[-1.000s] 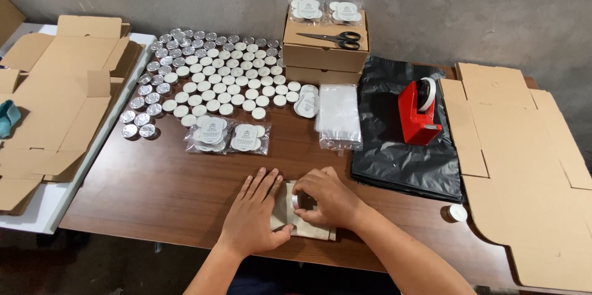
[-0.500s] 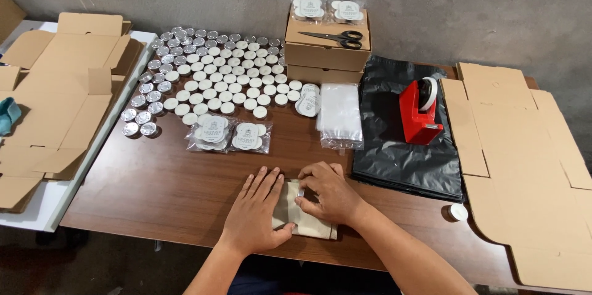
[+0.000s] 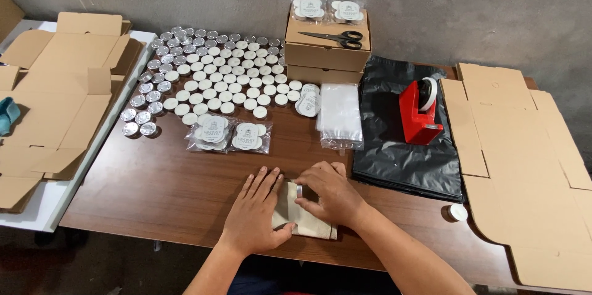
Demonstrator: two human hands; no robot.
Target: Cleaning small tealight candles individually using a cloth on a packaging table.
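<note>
Cloth pouch (image 3: 295, 213), 1, under 2 hands: left hand (image 3: 256, 210), right hand (image 3: 330, 193).

Left hand (image 3: 254, 215), right hand (image 3: 330, 195) pressing beige pouch (image 3: 295, 215).

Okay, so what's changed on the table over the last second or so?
Hardly anything. Both hands stay pressed on the small beige pouch; the right hand has edged slightly toward the left hand. The tealights, scissors and red tape dispenser have not moved.
</note>
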